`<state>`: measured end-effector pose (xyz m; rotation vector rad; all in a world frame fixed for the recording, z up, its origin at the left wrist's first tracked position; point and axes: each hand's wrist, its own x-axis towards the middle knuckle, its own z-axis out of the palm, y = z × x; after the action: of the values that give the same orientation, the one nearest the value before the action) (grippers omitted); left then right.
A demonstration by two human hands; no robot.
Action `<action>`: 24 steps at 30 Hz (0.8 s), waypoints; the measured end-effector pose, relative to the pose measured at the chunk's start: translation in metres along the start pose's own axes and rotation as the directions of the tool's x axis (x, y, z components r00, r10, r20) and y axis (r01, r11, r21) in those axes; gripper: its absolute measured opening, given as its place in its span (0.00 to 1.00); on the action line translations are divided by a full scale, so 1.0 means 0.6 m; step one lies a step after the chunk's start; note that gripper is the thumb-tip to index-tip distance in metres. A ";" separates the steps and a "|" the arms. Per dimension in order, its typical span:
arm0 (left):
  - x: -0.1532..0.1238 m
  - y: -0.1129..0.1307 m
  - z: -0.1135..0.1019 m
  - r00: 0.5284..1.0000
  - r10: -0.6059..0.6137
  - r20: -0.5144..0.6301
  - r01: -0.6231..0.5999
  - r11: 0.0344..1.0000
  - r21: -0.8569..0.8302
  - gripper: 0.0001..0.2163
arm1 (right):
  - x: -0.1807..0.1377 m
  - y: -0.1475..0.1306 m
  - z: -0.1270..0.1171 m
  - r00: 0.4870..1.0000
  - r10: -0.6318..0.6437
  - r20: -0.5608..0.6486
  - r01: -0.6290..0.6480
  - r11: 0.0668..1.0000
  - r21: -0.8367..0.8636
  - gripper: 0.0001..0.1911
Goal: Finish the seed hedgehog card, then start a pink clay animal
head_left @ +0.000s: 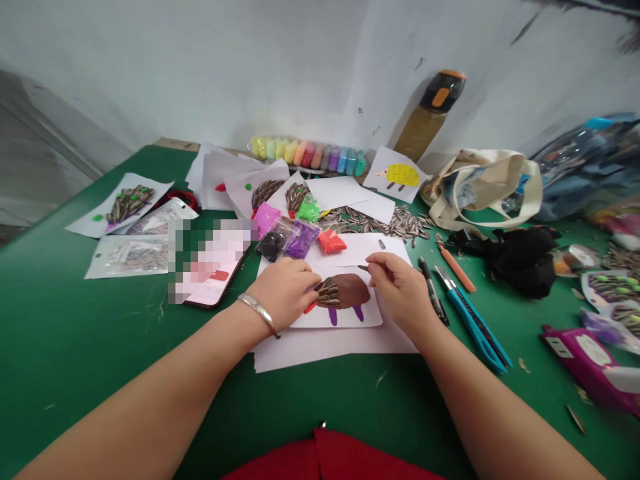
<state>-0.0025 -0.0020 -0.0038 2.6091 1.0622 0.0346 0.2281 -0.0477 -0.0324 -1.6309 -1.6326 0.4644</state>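
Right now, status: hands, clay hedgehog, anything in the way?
Right hand pinches sunflower seed over clay hedgehog. Left hand rests on its seeded end. Blue cutter lies right of hands, apart.

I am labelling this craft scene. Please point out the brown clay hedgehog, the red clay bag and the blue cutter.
brown clay hedgehog (353, 289): head view, on its bare brown body.
red clay bag (331, 241): head view, middle of the bag.
blue cutter (471, 322): head view, middle of its handle.

Head camera looks forward and down, close over the green table (75, 347).
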 end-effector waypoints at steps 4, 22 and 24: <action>0.001 0.002 -0.001 1.000 -0.014 0.001 0.014 1.000 0.006 0.09 | -0.003 -0.007 0.005 0.996 -0.075 0.046 0.076 0.997 -0.021 0.10; 0.006 0.007 -0.004 1.000 0.022 -0.015 -0.023 1.000 -0.015 0.11 | -0.006 -0.015 0.023 0.945 -0.301 0.128 0.304 0.952 -0.009 0.10; 0.006 0.007 -0.002 1.000 0.021 -0.022 -0.021 1.000 -0.019 0.11 | -0.004 -0.015 0.026 0.943 -0.308 0.122 0.311 0.950 -0.002 0.11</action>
<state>0.0025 -0.0021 -0.0015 2.6081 1.0368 0.0777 0.2103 -0.0470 -0.0365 -1.3475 -1.9494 0.3889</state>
